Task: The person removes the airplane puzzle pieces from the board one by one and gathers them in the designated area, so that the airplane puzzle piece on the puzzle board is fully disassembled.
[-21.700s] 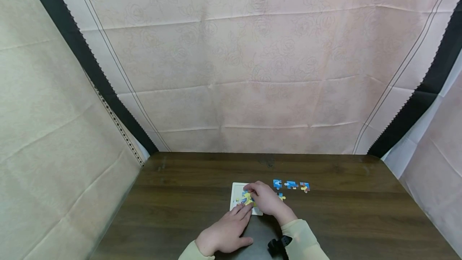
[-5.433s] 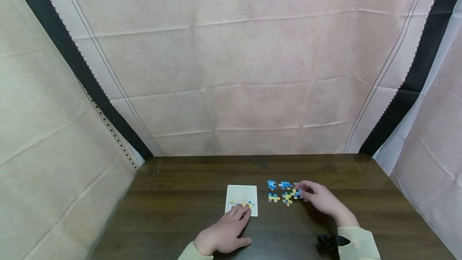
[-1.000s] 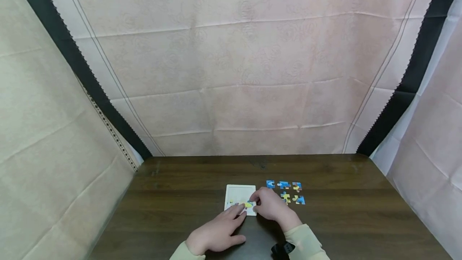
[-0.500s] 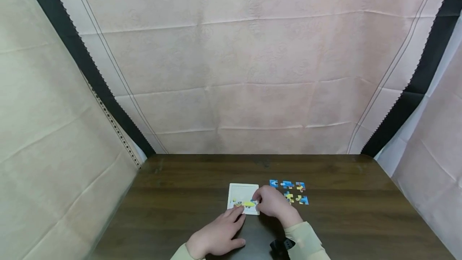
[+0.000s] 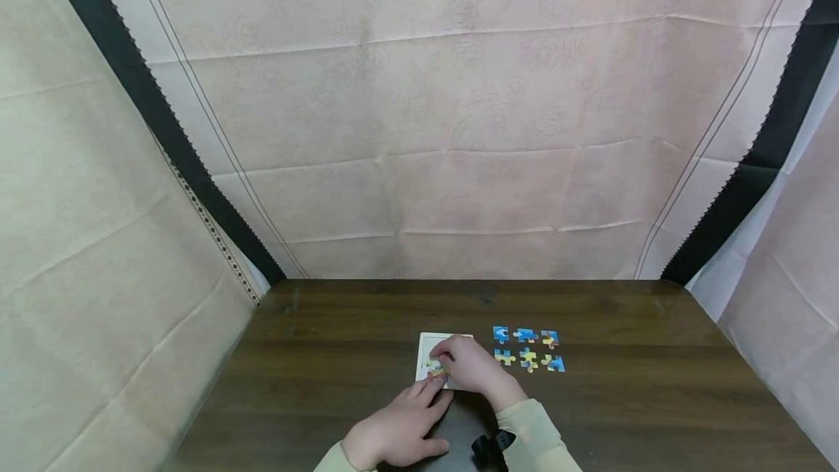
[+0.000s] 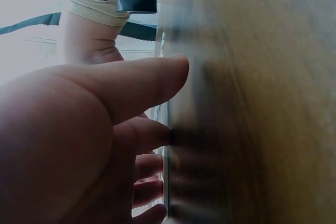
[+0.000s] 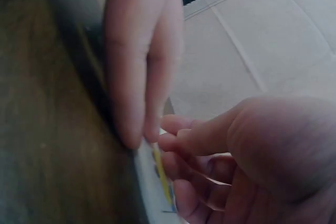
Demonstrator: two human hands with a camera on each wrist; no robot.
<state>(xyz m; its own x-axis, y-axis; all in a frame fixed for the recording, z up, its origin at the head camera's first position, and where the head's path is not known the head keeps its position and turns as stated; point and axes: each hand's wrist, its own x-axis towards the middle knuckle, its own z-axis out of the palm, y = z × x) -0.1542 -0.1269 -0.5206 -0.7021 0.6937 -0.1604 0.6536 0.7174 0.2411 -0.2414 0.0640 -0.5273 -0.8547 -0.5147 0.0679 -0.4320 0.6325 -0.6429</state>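
Observation:
A small white puzzle tray (image 5: 427,345) lies on the table, with yellow and blue puzzle pieces (image 5: 434,365) in its lower part, partly covered by my hands. My left hand (image 5: 401,425) holds its fingers nearly straight, tips resting on the tray's near edge. Above the tray, my right hand (image 5: 473,368) has curled fingers lowered to the pieces. In the right wrist view, its thumb (image 7: 210,135) meets the index fingertip beside my left fingertips, close to a yellow strip of puzzle (image 7: 160,169). Whether a piece is pinched there is hidden.
Right of the tray lie several loose puzzle pieces in two rows, among them a blue one (image 5: 501,334) and a yellow-and-blue one (image 5: 528,359). The brown wooden table (image 5: 314,355) ends at a light cloth wall (image 5: 459,166). A dark device (image 5: 491,446) is strapped to my right wrist.
My right hand has shifted left from the tray's right edge to above its middle, uncovering a loose piece beside the tray. The left hand stays at the near edge. Earlier, fewer loose pieces lay outside.

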